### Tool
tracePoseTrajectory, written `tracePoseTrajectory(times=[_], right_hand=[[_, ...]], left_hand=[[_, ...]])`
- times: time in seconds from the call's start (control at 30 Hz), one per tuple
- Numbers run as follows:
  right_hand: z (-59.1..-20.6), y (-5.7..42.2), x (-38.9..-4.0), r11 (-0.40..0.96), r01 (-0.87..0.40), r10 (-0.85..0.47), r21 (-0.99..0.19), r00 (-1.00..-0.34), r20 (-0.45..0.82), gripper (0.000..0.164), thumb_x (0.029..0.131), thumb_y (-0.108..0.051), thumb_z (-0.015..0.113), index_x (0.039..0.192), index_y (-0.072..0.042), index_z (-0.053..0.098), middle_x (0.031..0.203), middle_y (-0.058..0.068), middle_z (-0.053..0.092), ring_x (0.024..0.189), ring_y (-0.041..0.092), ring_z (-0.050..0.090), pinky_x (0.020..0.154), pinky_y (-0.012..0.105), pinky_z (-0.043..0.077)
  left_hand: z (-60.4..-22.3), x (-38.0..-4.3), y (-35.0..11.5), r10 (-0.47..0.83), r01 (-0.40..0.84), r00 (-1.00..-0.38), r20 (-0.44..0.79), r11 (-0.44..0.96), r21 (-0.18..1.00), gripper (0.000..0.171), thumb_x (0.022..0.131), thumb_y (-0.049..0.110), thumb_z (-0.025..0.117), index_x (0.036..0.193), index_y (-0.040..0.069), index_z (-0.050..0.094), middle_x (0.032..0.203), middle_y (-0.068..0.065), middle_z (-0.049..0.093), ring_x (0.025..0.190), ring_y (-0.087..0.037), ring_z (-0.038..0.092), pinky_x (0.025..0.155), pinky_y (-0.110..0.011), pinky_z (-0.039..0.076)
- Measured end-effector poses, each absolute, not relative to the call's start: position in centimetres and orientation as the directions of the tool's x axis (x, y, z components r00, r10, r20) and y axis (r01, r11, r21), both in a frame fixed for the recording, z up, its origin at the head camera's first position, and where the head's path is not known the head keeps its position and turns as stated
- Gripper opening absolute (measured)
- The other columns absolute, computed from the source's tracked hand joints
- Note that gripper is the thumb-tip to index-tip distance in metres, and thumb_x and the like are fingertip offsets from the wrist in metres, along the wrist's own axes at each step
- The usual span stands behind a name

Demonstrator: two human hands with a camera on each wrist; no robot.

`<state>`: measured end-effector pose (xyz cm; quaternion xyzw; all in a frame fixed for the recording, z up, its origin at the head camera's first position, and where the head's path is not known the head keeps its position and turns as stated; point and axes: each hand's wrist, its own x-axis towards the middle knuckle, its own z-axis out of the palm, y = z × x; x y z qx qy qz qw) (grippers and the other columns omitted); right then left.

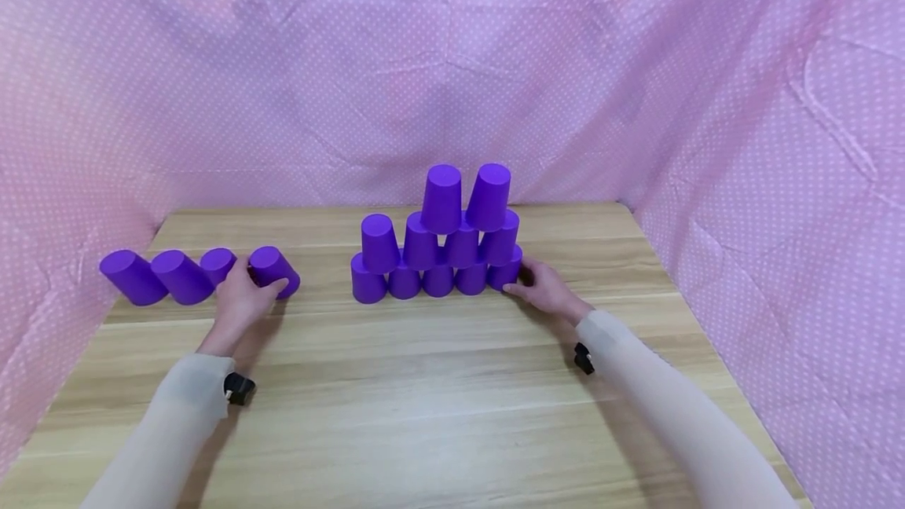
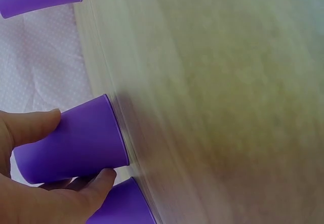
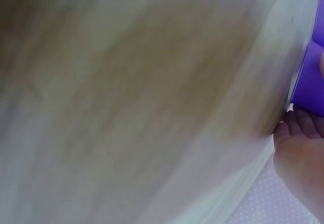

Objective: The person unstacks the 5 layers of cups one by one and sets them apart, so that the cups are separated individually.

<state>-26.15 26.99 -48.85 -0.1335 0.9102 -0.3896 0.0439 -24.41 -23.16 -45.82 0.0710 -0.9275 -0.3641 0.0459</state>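
Observation:
Upside-down purple cups form a stacked wall in the head view: several in the bottom row, several in the middle row, and two top cups (image 1: 442, 199) at the right side. At the wall's lower right end, my right hand (image 1: 546, 287) holds the end cup (image 1: 504, 270) between thumb and fingers; the right wrist view catches only part of this cup (image 3: 310, 82). Off to the left, my left hand (image 1: 243, 297) grips the rightmost cup (image 1: 272, 267) of a separate row. Its thumb and fingers lie on opposite sides of that cup (image 2: 76, 138) in the left wrist view.
Left of my left hand stand three more upside-down cups, among them a middle one (image 1: 182, 277) and one partly hidden by the hand (image 1: 215, 261). Everything rests on a wood-grain table (image 1: 424, 399). Pink dotted cloth (image 1: 396, 85) hangs behind and along both sides.

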Motion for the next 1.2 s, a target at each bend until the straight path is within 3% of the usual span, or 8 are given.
tracePoseTrajectory(times=[0.37,0.57,0.73,0.9,1.2], right_hand=[[-49.0,27.0,-26.1,0.643,-0.202,-0.287,-0.739,-0.958,0.013,0.052,0.088,-0.022,0.071,0.131,-0.002,0.051,0.125,0.017,0.058,0.119,0.030,0.051,0.103,0.043,0.038],[-49.0,27.0,-26.2,0.644,-0.200,-0.283,-0.738,-0.959,0.013,0.053,0.088,-0.022,0.071,0.132,-0.002,0.051,0.125,0.017,0.058,0.119,0.030,0.051,0.103,0.042,0.038],[-49.1,27.1,-26.2,0.641,-0.194,-0.281,-0.743,-0.960,0.008,0.053,0.088,-0.023,0.072,0.132,-0.002,0.051,0.126,0.017,0.057,0.120,0.030,0.050,0.103,0.042,0.037],[-49.1,27.1,-26.2,0.646,-0.192,-0.284,-0.738,-0.959,0.001,0.053,0.088,-0.024,0.071,0.132,-0.002,0.051,0.127,0.018,0.057,0.121,0.031,0.050,0.104,0.043,0.036],[-49.2,27.1,-26.3,0.659,-0.198,-0.276,-0.726,-0.961,0.011,0.053,0.088,-0.023,0.072,0.132,-0.002,0.051,0.124,0.017,0.058,0.119,0.030,0.051,0.103,0.042,0.037]], left_hand=[[-45.7,-24.6,-23.1,-0.172,-0.119,-0.985,0.012,0.727,0.676,0.069,0.086,0.022,0.070,0.134,-0.013,0.036,0.123,-0.038,0.048,0.111,-0.055,0.046,0.094,-0.062,0.038],[-44.1,-24.7,-22.5,-0.180,-0.101,-0.983,0.045,0.722,0.685,0.084,0.084,0.029,0.073,0.143,-0.010,0.027,0.133,-0.035,0.042,0.118,-0.055,0.040,0.098,-0.061,0.033],[-41.7,-25.0,-21.3,-0.160,-0.013,-0.975,0.151,0.727,0.687,0.086,0.085,0.030,0.070,0.146,-0.007,0.022,0.143,-0.032,0.033,0.125,-0.054,0.031,0.103,-0.061,0.027],[-39.2,-25.0,-19.0,-0.127,0.118,-0.946,0.297,0.719,0.684,0.080,0.084,0.023,0.072,0.145,-0.006,0.028,0.142,-0.029,0.037,0.127,-0.048,0.035,0.104,-0.057,0.029],[-35.3,-24.4,-12.2,0.019,0.312,-0.921,0.390,0.636,0.706,0.082,0.077,0.018,0.081,0.143,-0.002,0.036,0.142,-0.020,0.042,0.129,-0.037,0.039,0.107,-0.045,0.031]])
